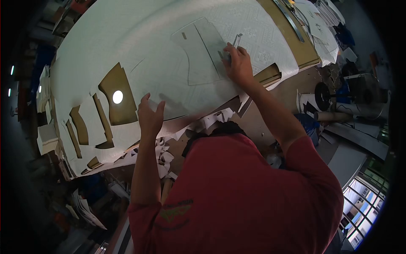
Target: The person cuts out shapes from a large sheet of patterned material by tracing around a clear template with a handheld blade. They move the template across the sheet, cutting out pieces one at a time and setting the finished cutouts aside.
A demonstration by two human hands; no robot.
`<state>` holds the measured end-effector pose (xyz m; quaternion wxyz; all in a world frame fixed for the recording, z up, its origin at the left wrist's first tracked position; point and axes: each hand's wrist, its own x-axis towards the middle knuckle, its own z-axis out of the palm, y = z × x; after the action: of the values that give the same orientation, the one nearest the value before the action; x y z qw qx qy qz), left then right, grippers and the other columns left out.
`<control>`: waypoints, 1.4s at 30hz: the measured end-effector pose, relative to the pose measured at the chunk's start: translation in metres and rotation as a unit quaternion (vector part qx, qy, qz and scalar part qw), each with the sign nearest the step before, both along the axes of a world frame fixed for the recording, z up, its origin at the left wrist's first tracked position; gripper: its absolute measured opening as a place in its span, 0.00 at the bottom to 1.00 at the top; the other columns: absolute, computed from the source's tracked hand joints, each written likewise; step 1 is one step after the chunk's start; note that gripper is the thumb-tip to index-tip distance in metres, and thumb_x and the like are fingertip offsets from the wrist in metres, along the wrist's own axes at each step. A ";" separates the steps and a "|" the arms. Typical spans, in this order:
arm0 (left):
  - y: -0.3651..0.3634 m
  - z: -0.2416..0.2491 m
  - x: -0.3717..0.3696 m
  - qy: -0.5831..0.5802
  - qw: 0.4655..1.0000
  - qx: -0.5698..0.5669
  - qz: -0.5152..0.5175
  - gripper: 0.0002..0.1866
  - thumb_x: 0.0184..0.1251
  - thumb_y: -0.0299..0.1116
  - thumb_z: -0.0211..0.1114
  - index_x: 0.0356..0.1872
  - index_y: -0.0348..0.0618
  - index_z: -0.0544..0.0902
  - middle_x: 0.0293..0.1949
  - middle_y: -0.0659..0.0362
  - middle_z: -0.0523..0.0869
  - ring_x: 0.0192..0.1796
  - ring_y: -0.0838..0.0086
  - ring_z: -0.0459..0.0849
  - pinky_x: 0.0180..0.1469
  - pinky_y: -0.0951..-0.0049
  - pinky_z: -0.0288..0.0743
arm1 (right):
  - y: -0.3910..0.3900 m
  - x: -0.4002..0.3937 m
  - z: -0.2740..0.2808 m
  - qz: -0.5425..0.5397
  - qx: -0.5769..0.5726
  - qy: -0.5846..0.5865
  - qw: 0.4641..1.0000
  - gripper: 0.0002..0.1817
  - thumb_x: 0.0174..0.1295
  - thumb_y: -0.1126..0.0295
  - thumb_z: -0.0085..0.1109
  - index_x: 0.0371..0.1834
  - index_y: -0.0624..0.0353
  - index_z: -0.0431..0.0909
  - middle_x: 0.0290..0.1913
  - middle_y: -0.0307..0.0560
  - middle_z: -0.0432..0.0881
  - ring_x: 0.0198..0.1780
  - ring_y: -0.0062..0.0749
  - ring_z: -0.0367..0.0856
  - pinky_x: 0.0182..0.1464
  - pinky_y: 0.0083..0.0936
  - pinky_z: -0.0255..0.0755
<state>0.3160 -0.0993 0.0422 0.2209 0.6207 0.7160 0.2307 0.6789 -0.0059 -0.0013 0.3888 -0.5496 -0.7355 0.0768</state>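
My right hand is closed around a silver cutter knife, whose end sticks up above the fingers. Below that hand a clear, see-through pattern template lies flat on the pale patterned sheet material. A straight dark slot runs down the template close to the hand. My left hand is at the near edge of the sheet, thumb and fingers apart, with nothing in it. Left of it, a curved opening cut in the sheet shows the brown board underneath.
More narrow cut-outs line the left side of the sheet. A metal ruler lies on the brown board at the upper right, near stacked papers. Scraps hang at the near edge. A black wheel-like machine part stands at the right.
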 end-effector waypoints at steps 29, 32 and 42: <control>0.028 0.052 -0.145 0.094 0.974 0.053 0.201 0.24 0.77 0.51 0.64 0.38 0.33 0.82 0.36 0.38 0.86 0.42 0.38 0.85 0.45 0.49 0.77 | -0.018 -0.017 0.010 0.101 -0.047 -0.030 0.993 0.20 0.63 0.77 0.69 0.56 0.59 0.74 0.70 0.61 0.79 0.68 0.69 0.73 0.68 0.51 0.70; 0.020 0.034 -0.245 0.123 0.967 0.043 0.220 0.26 0.77 0.54 0.62 0.39 0.34 0.83 0.36 0.38 0.87 0.42 0.39 0.85 0.45 0.49 0.77 | -0.023 -0.022 0.009 0.093 -0.019 -0.055 0.994 0.20 0.62 0.77 0.68 0.56 0.59 0.74 0.68 0.63 0.80 0.65 0.70 0.76 0.67 0.52 0.72; 0.014 -0.076 -0.468 0.231 0.963 0.021 0.136 0.29 0.63 0.58 0.75 0.32 0.35 0.85 0.33 0.41 0.86 0.37 0.41 0.85 0.40 0.42 0.75 | -0.069 -0.090 0.015 -0.019 -0.027 -0.088 0.996 0.22 0.60 0.79 0.69 0.58 0.61 0.75 0.62 0.64 0.81 0.63 0.65 0.80 0.62 0.52 0.77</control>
<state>-0.1515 -0.0849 -0.0336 0.0028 0.5581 0.8204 0.1244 0.5889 -0.0745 0.0136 0.3088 -0.5782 -0.7541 0.0407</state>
